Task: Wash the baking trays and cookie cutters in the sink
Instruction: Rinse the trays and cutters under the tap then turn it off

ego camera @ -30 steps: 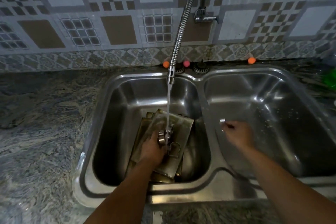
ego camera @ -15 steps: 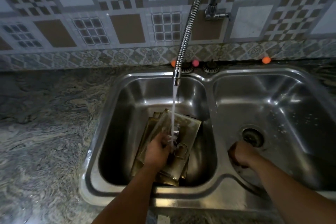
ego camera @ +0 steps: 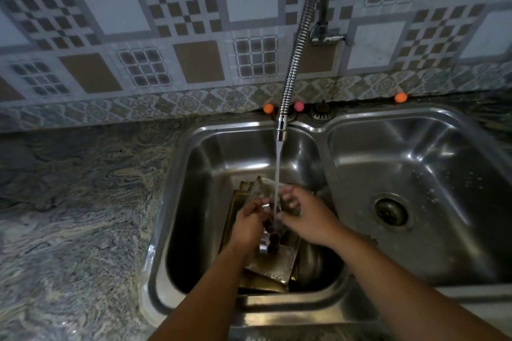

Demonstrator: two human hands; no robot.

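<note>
Right now your left hand (ego camera: 250, 220) pinches a small metal cookie cutter (ego camera: 265, 206) under the running water (ego camera: 278, 171) in the left basin of the sink (ego camera: 194, 202). Your right hand (ego camera: 306, 219) hovers beside it, fingers loosely spread, holding nothing. Below them, the baking trays (ego camera: 273, 264) lie stacked in that basin.
</note>
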